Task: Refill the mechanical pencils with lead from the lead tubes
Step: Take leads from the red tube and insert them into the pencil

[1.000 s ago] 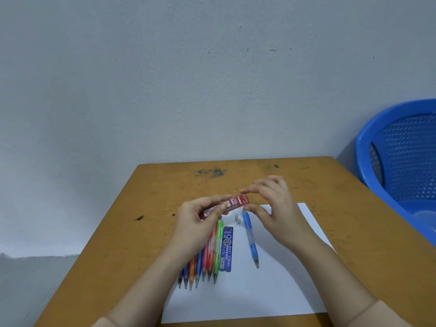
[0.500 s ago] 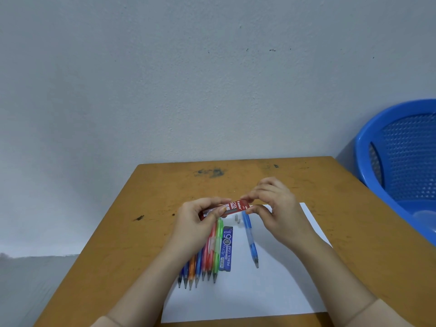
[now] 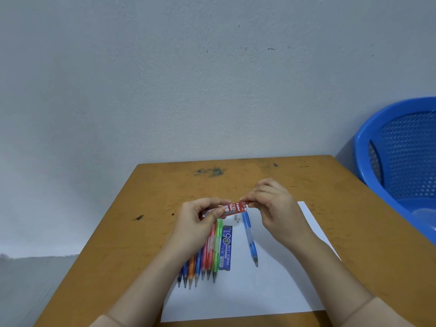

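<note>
- The right hand (image 3: pixel 273 206) has its fingertips (image 3: pixel 247 201) curled over and pinching the right end of the flat red plastic lead tube (image 3: pixel 232 207), just below the frame's centre.
- Our left hand (image 3: pixel 200 218) grips the tube's other end, thumb across the label.
- Since a second ago the tube has levelled out and the right fingers have curled tighter. We judge the cap is being worked open, with no lead out yet.
- Just below the tube lie two small white pieces (image 3: pixel 236 217) and the translucent blue mechanical pencil (image 3: pixel 250 239), which is probably next for lead.
- Left of it, the row of coloured mechanical pencils (image 3: pixel 207 256) and a dark blue lead tube (image 3: pixel 226 247) lie untouched on the white paper sheet (image 3: pixel 259 291).
- The sheet lies on the brown wooden table (image 3: pixel 165 185).
</note>
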{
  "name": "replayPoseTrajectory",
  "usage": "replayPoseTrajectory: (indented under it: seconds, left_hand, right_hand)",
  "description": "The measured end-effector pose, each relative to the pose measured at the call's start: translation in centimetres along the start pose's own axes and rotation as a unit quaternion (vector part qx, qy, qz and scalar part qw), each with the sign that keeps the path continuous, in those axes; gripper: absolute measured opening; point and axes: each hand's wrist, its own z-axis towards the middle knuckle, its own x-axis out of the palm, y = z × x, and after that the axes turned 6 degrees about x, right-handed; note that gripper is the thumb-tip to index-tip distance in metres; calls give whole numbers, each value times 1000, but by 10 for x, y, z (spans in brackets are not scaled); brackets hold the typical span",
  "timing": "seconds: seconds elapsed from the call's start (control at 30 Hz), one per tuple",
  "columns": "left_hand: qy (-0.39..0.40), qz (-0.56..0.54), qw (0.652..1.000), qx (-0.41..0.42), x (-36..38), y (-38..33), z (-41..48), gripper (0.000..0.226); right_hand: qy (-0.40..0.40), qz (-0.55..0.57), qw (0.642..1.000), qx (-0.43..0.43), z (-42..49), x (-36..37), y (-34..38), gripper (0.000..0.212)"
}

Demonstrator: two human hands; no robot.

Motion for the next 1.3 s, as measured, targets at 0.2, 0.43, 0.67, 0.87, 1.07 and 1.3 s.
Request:
replayPoseTrajectory:
  seconds: [0.2,0.43,0.67,0.87,1.07,1.3]
  left_hand:
    - [-1,-13,1000,2,0,-1,0,17]
    - [-14,-42,999,-1,-1,-1,1,18]
    - [-14,-77,997,10,0,-3,0,17]
    - [-30,-73,996,30,-1,-2,1,19]
    - [-48,-97,994,33,1,-3,-1,22]
    - [-79,-95,992,22,4,-1,0,23]
  right_hand:
    - [-1,38,999,28,1,-2,0,18]
    - [89,189,959,194,3,-11,10,40]
    - [91,323,903,268,4,-6,19,32]
    - [40,436,846,304,5,-6,25,20]
    - [27,491,814,309,4,-5,31,26]
    - [-68,480,819,307,6,-6,32,27]
